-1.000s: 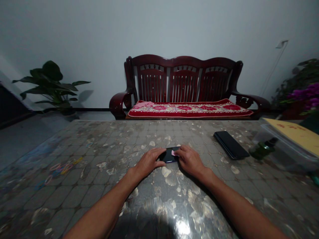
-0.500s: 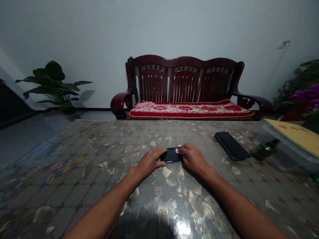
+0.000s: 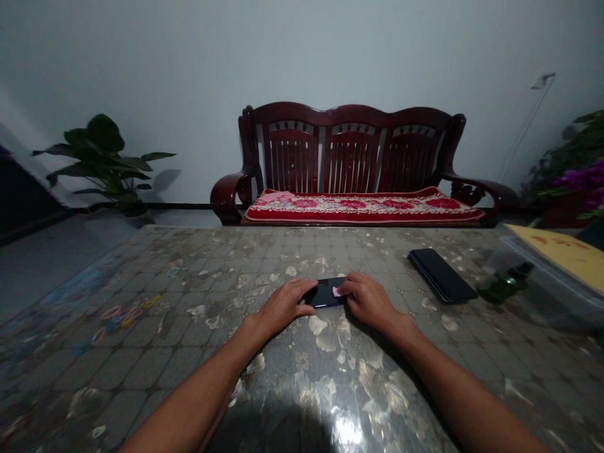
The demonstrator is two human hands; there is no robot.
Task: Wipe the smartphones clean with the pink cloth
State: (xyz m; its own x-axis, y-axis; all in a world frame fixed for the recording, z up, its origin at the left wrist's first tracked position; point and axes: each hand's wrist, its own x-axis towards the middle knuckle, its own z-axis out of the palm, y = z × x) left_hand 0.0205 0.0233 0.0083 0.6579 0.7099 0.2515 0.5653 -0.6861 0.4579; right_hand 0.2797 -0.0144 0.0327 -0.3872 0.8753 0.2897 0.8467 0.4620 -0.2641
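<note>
A dark, glossy smartphone [image 3: 325,296] lies flat on the patterned tabletop [image 3: 302,352] in front of me. My left hand [image 3: 289,300] grips its left end, thumb along the near edge and fingers along the far one. Over the right end is my right hand [image 3: 367,298], its fingers pinched on a small pink cloth [image 3: 336,292] that touches the phone's surface. Most of that cloth is hidden under the fingers, so I cannot tell its full size. The phone's right end is covered by the same hand.
Right of my hands lies a black phone-like stack [image 3: 442,275]. Beyond it are a green bottle [image 3: 503,284] and a clear plastic box [image 3: 547,302] with a yellow sheet [image 3: 559,246] on top. Coloured rubber bands [image 3: 125,316] lie at left. A wooden bench [image 3: 358,116] stands past the table.
The pink cloth under my right fingers has slid slightly toward me on the phone. My left hand keeps its grip, and the view has shifted slightly.
</note>
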